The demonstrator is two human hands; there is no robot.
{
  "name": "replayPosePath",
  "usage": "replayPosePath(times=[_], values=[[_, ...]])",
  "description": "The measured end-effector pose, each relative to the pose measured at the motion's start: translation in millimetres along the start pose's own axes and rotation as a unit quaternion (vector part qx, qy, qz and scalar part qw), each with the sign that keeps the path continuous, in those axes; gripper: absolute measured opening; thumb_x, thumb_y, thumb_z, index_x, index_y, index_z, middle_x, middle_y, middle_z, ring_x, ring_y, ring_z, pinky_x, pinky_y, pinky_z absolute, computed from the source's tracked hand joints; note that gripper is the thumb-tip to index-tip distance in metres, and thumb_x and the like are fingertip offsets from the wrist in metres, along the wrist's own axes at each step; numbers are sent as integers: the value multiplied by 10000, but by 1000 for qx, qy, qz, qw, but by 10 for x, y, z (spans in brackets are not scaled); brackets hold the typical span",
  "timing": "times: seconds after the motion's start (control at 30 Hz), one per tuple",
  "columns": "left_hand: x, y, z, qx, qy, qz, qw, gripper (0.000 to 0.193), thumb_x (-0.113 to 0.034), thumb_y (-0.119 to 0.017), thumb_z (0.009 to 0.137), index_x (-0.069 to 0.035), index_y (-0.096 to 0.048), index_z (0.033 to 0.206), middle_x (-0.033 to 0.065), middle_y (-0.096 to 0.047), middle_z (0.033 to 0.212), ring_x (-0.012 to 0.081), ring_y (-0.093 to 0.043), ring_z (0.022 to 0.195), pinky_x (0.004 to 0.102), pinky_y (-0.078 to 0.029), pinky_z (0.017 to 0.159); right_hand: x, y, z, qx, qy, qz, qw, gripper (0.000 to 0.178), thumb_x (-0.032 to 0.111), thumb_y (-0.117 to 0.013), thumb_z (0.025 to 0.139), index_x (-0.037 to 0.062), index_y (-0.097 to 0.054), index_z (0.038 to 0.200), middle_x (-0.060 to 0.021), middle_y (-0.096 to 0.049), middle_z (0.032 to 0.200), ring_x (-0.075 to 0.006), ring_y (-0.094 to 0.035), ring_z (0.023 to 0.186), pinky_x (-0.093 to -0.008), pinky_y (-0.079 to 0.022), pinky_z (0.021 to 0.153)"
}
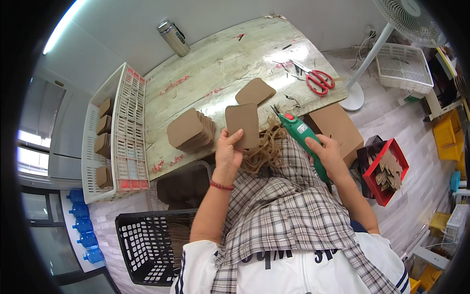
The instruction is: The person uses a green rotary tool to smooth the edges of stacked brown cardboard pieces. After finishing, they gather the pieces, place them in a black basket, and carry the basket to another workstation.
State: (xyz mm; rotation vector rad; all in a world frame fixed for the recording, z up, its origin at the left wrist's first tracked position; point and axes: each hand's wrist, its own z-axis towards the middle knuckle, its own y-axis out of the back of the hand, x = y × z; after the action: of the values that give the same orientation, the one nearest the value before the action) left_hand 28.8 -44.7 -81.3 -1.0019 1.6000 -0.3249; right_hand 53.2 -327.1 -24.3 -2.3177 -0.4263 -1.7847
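Note:
My left hand (229, 155) pinches the lower left edge of a brown panel (243, 120) with rounded corners, thumb on its face. Wrapped in my right hand (328, 156) is a green cordless electric cutter (299, 131) with a red button. Its pointed blades aim up and left, a little apart from the panel's right side. Tangled brown trimming strips (264, 156) hang at the table edge over my lap. A stack of similar panels (186, 128) stands left of my left hand. Just beyond the held panel lie more brown panels (255, 91).
Red-handled scissors (320, 82) and dark scraps lie on the worn table (210, 73), with a steel flask (174, 38) behind. A white crate (128, 122) with panels stands left; a black crate (142, 245) below. Right are a cardboard box (338, 128), a red tray (399, 152) and a fan (387, 44).

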Motion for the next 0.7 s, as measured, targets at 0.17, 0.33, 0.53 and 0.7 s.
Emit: replayPosePath(times=[0.17,0.33,0.53,0.7], values=[[126,-342,-158,23,-41,-29,998,360,60,-636,830,-70,-558,1156,43,-635,1110,205,-608,1047,385,-492,959,11,-94,-118,-13,20,-15,1000,346,311,-673,881,-31,-644,927,-27,-585,686,-72,-536,553,-243,-436,508],[136,-464,-205,16,-27,-53,998,340,21,-657,837,-79,-577,1153,32,-642,1109,184,-611,1043,365,-498,946,56,-195,-225,-28,23,-33,999,361,311,-676,877,-38,-646,966,-29,-588,698,-76,-538,551,-243,-442,515],[220,-511,-203,25,-49,-79,995,330,24,-638,854,-69,-571,1164,47,-634,1126,196,-615,1041,360,-514,925,98,-263,-272,-31,39,-27,998,367,318,-668,887,-35,-641,984,-30,-588,716,-72,-534,551,-233,-445,515],[255,-505,-200,11,-70,-80,994,344,38,-625,856,-59,-555,1178,60,-627,1141,206,-613,1045,369,-510,932,146,-275,-266,-18,33,-40,998,310,290,-644,907,-15,-622,957,-24,-593,733,-65,-520,576,-217,-433,527]])
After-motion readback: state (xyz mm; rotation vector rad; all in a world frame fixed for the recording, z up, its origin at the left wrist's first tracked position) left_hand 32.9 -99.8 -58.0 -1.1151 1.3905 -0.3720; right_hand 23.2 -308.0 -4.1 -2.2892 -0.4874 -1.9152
